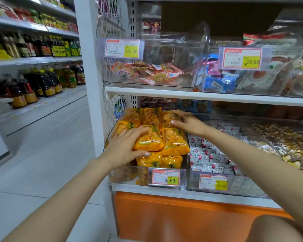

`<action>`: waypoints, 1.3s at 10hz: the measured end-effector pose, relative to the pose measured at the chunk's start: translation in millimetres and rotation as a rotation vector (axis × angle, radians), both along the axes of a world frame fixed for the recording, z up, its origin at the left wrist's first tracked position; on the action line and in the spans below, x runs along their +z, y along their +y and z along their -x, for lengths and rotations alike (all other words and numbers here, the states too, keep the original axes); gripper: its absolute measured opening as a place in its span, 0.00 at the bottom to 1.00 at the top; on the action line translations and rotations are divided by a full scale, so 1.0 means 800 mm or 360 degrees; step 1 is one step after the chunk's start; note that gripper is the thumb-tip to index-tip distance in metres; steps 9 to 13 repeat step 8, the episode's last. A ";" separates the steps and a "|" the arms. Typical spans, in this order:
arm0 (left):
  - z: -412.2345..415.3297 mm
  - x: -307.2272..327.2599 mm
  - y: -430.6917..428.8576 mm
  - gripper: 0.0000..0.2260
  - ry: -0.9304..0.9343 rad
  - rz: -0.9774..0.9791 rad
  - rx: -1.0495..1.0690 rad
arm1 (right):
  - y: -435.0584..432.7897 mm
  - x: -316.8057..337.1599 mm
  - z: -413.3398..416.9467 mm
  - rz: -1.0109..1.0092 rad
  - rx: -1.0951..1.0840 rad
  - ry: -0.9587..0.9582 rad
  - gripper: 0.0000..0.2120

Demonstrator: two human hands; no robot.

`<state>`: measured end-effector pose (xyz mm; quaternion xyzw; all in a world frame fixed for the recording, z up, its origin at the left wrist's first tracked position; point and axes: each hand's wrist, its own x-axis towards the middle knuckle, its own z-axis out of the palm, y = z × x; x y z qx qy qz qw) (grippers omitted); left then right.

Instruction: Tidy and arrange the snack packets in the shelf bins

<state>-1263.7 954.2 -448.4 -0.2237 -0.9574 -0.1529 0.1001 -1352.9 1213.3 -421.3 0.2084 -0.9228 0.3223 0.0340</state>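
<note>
Snack packets (150,142), the yellow ones, lay in the clear bin (183,172) at the left end of the low shelf (147,189). They sat in rows, some flat on top and some standing on end at the front, just behind the price tag (165,178).

We had both hands on the pile. Our left hand (124,147) lay on the front left packet. Its fingers were spread out and nearly straight on top, and the thumb ran along the packet's front edge. It looked like pressing, not grabbing. Our right hand (191,124) reached to the back right packet. Its fingers were only a little bent and rested on top, with the thumb just beside them. We held nothing tight in either hand.

We think we were in the middle of patting this bin neat, pushing the top packets so they lined up. The top row looked a bit puffy and uneven, so the job here did not seem done.

Next we would likely need to press softly and slide the packets straight, so they sit flat and do not slip over the front. The bags look slippery and full of air, so a hard push could make one pop out. The bin of grey packets (208,154) right beside it might come after.
</note>
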 end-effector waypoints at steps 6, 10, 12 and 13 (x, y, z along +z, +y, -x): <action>-0.008 -0.002 -0.002 0.27 0.0164 -0.0121 -0.0069 | 0.020 -0.033 -0.136 -0.0411 0.0144 0.0712 0.20; -0.033 0.015 0.006 0.21 0.0335 -0.0385 -0.0184 | 0.043 -0.014 -0.168 -0.0031 -0.0033 0.0675 0.15; -0.033 0.015 0.006 0.21 0.0335 -0.0385 -0.0184 | 0.043 -0.014 -0.168 -0.0031 -0.0033 0.0675 0.15; -0.033 0.015 0.006 0.21 0.0335 -0.0385 -0.0184 | 0.043 -0.014 -0.168 -0.0031 -0.0033 0.0675 0.15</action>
